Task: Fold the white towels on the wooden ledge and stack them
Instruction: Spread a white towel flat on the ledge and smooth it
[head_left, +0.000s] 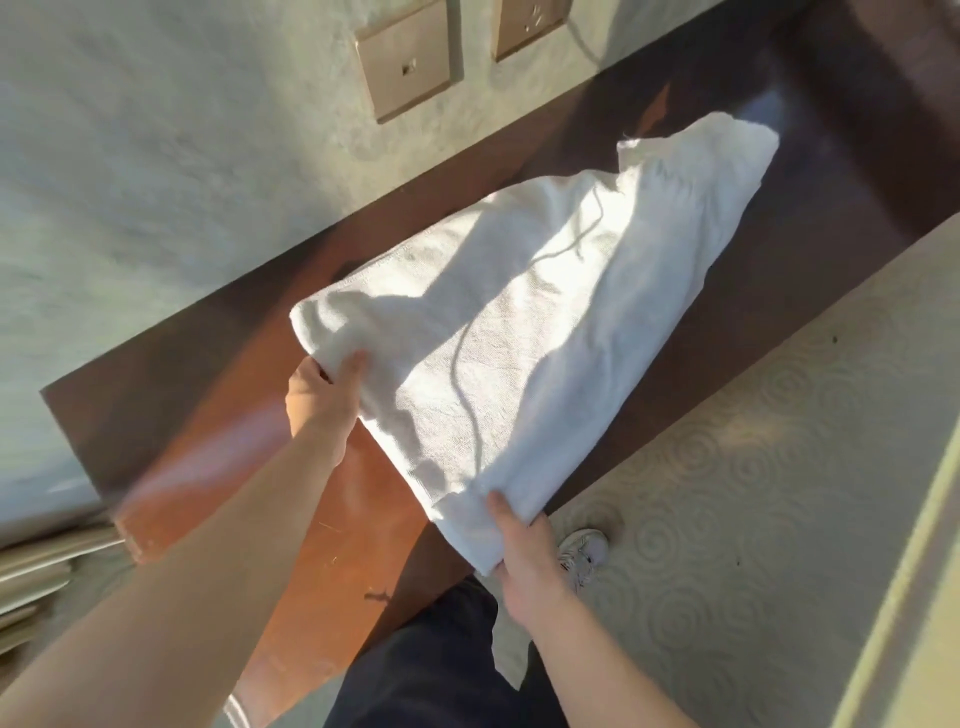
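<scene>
White towel (519, 332), red-brown wood ledge (322, 499), beige swirl-pattern carpet (753, 493), dk navy trousers (441, 660)

Left hand (324, 397): fingers tucked under white towel (519, 332) edge, only thumb showing on top. Right hand (524, 564): fingertips hidden beneath towel's corner at 5 o'clock. Wooden ledge (218, 415): middle stretch covered by towel; far end at 1 o'clock cut off by frame edge. Wall plate (527, 26) at 12 o'clock: upper part cropped, its markings too small to read. White shoe (584, 553): partly behind right wrist. Metal bars (47, 561) at 9 o'clock: blurred, cut off, identity unclear.
</scene>
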